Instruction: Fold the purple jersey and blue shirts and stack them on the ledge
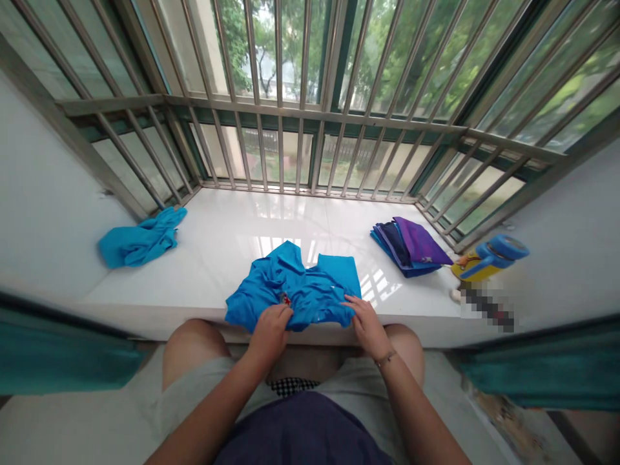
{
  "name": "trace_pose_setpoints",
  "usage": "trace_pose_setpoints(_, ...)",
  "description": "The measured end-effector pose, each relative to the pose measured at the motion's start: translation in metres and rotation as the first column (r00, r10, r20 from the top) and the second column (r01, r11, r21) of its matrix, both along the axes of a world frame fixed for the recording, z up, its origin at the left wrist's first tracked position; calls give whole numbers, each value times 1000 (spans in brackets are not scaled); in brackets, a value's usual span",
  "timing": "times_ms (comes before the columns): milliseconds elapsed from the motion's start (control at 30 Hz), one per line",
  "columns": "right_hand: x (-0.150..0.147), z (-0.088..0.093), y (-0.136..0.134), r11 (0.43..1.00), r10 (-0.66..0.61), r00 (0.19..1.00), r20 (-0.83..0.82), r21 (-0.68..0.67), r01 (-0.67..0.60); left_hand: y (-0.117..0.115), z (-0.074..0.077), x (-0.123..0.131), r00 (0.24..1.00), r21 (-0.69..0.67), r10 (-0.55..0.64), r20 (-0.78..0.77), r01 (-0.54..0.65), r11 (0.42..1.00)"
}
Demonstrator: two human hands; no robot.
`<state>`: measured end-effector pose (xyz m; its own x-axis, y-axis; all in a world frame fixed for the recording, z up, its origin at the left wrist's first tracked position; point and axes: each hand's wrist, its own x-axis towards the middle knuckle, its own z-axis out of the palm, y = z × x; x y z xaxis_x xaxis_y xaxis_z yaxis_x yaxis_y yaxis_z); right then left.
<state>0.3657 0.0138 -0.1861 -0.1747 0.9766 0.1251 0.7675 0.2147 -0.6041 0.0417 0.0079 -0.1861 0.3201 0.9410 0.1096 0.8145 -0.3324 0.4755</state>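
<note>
A bright blue garment (310, 290) lies crumpled on the white window ledge in front of me. Two flaps, like the legs of shorts, point away from me with a notch between them. A small red mark shows near my left hand (274, 326), which is closed on the garment's near edge, its fingertips pinching the cloth. At the near right corner is my right hand (365, 326). Its fingers are stretched out and slightly apart on top of the cloth; whether the thumb is under the edge I cannot tell.
Another blue cloth item (140, 242) lies bunched at the ledge's left end. To the right sits a stack of folded blue and purple clothes (411, 245). Beside it are a yellow bottle with a blue lid (489, 258) and a blurred-out object (487, 307). Metal bars (314, 119) line the window behind.
</note>
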Motion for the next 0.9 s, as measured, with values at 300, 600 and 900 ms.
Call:
trace_pose_setpoints(300, -66, 116, -42, 914, 220, 638, -738, -73, -400, -63, 108, 28, 741, -221, -477, 472, 624, 750)
trace_pose_setpoints(600, -118, 141, -72, 975, 208, 780, -591, 63, -212, -49, 116, 31, 676, 345, -361, 643, 165, 924)
trace_pose_setpoints(900, -112, 165, -78, 919, 391, 845, -365, 115, -376, -31, 135, 16, 673, -41, -428, 603, 562, 826)
